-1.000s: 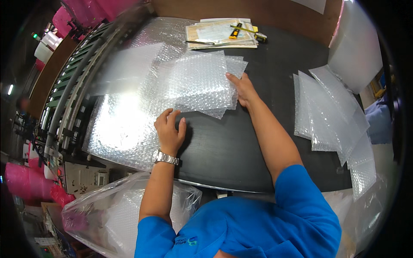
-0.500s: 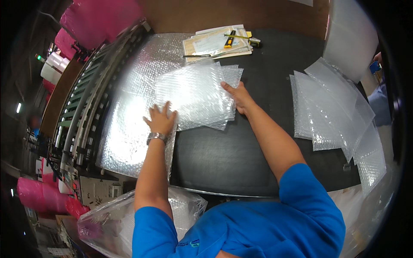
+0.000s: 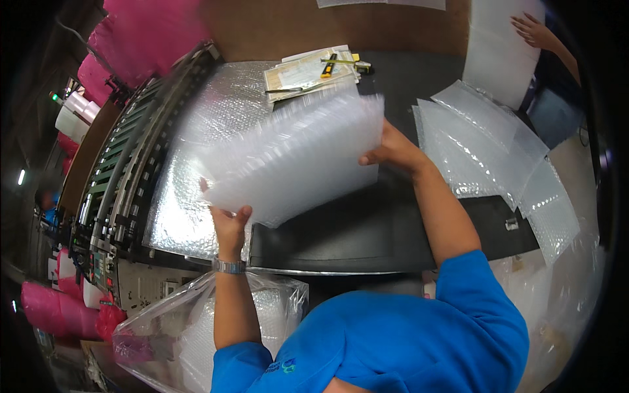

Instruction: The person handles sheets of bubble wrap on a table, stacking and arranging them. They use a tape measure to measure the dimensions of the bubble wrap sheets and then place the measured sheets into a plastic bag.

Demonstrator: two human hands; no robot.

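Observation:
A stack of clear bubble wrap bags (image 3: 301, 157) is held up and tilted over the table, its upper edges smeared by motion. My left hand (image 3: 229, 223) grips the stack's lower left corner, thumb on the near face and fingers partly hidden behind. At the right edge my right hand (image 3: 393, 147) clasps it, thumb in front and the other fingers behind. Beneath lies a wide bubble wrap sheet (image 3: 180, 216) on the left of the black table top (image 3: 308, 252).
More bubble wrap bags (image 3: 472, 144) lie fanned at the right. Behind are papers (image 3: 295, 75) with a yellow cutter knife (image 3: 328, 67) and a tape measure (image 3: 362, 67). A roller machine (image 3: 124, 150) borders the left. Another person's hand (image 3: 532, 31) touches a white sheet (image 3: 501, 46).
Both hands have lifted the bag stack off the table and tilted it up toward me. My left hand has moved from lying spread to gripping its corner. Another person's hand has appeared at upper right.

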